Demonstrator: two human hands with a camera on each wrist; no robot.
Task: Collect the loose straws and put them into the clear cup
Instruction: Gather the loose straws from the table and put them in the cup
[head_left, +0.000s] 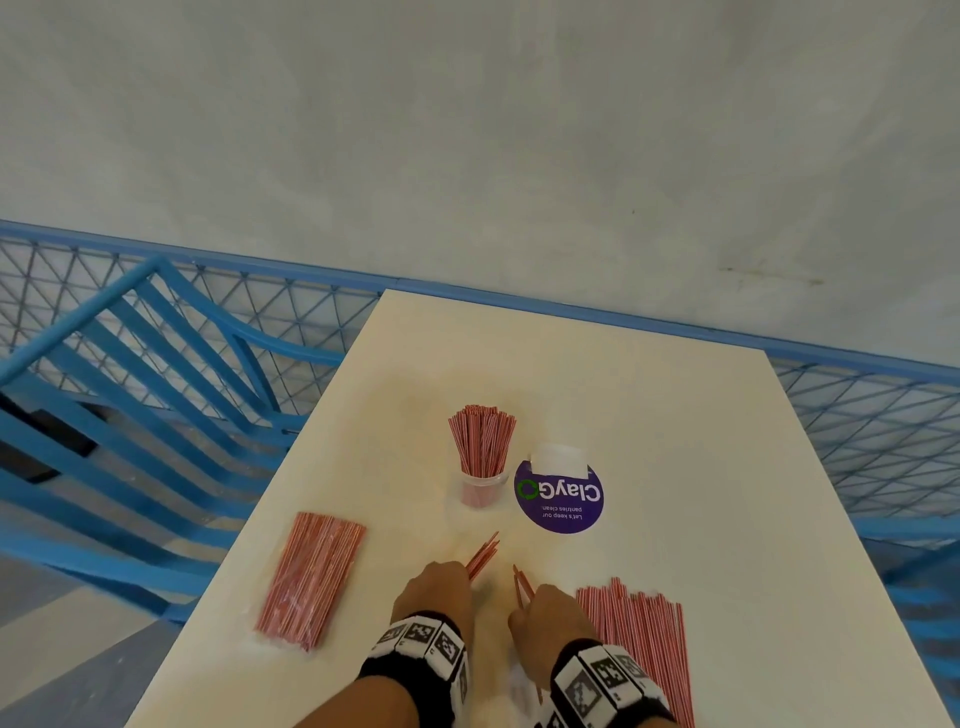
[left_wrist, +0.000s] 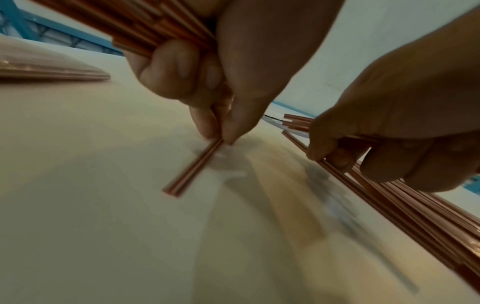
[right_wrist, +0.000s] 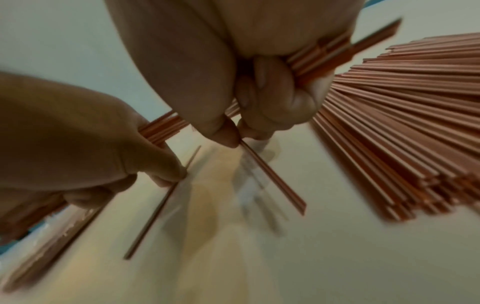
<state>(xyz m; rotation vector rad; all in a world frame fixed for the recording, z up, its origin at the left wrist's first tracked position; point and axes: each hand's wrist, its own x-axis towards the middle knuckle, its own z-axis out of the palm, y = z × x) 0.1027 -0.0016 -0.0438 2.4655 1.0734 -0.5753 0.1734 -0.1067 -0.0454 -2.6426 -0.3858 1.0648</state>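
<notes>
A clear cup stands mid-table, packed with upright red-and-white straws. Near the front edge my left hand grips a bunch of straws whose tips point toward the cup. In the left wrist view its fingers curl round the bunch, and thumb and forefinger pinch a few straw ends against the table. My right hand holds a smaller bunch. In the right wrist view it pinches straws just left of the loose pile.
A wrapped pack of straws lies at the table's left. The loose pile covers the front right. A purple round sticker sits right of the cup. Blue chair and blue mesh railing flank the cream table.
</notes>
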